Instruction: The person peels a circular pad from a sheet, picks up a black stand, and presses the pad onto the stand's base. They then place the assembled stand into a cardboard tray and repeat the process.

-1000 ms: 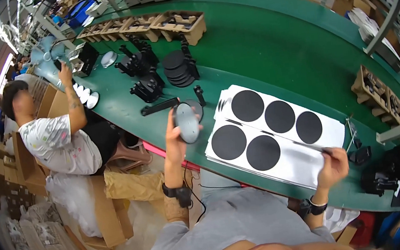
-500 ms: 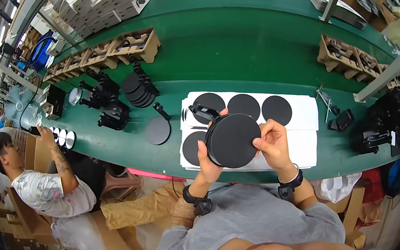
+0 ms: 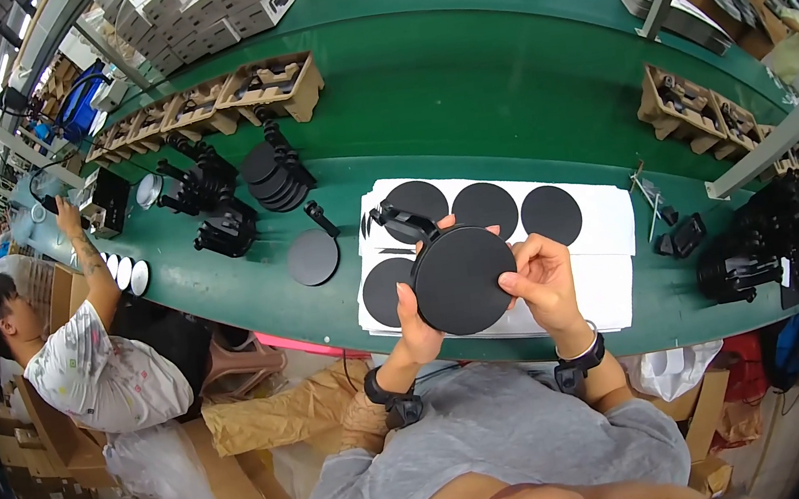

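Observation:
A round black disc (image 3: 464,279) with a black arm at its top is held up in front of my chest, over the near table edge. My left hand (image 3: 416,323) grips its lower left rim. My right hand (image 3: 539,276) pinches its right rim. Under it lies a white sheet (image 3: 608,222) with several black circles stuck on it. Another black disc with an arm (image 3: 312,256) lies flat on the green table (image 3: 458,80), left of the sheet.
A stack of black discs (image 3: 274,175) and black stands (image 3: 225,227) sit further left. Cardboard trays (image 3: 277,84) line the back. A person in a white shirt (image 3: 96,360) works at the left. Black parts (image 3: 753,253) and a brown tray (image 3: 695,115) are at the right.
A second ago my left hand held a disc up at the left and my right hand rested on the sheet's corner. Now both hands hold one disc in front of me.

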